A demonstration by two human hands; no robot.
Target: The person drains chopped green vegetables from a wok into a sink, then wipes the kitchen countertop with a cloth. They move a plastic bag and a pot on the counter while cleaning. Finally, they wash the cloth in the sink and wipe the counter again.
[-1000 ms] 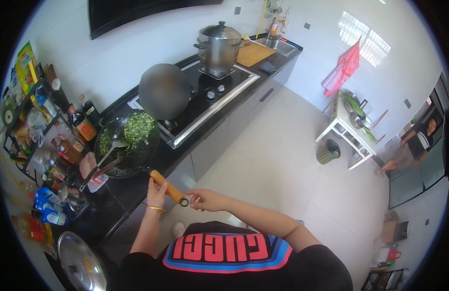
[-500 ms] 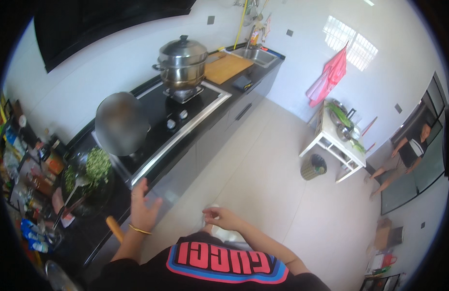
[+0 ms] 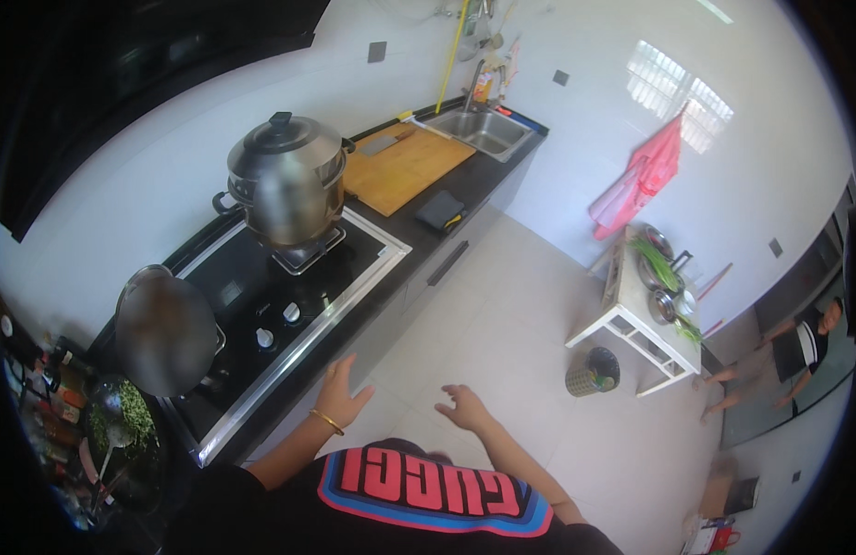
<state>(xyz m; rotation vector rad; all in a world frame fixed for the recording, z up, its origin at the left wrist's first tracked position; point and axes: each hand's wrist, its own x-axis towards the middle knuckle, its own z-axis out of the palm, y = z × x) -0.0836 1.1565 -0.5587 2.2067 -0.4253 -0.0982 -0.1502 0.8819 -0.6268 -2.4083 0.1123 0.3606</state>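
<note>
My left hand (image 3: 343,396), with a gold bangle at its wrist, hangs in front of the stove's front edge, fingers apart and nothing in it. My right hand (image 3: 464,408) is held out over the floor to its right, also without anything in it, fingers spread and slightly bent. Nearest to my left hand is the black glass stove (image 3: 261,305) with two knobs. On its far burner stands a lidded steel steamer pot (image 3: 285,190). At the left burner is a round pan (image 3: 169,333), its contents blurred. A wok (image 3: 136,444) with chopped greens and a ladle sits at the lower left.
Beyond the pot lie a wooden cutting board (image 3: 391,176) with a cleaver, a dark cloth (image 3: 440,211) and a steel sink (image 3: 488,129). At the right are a white table (image 3: 622,301) with bowls and green vegetables, a waste basket (image 3: 590,375) and another person (image 3: 798,347) by the door.
My view has turned, so the stove and wok now appear farther left and lower. Both hands have moved; the right one has opened out, away from my body.
</note>
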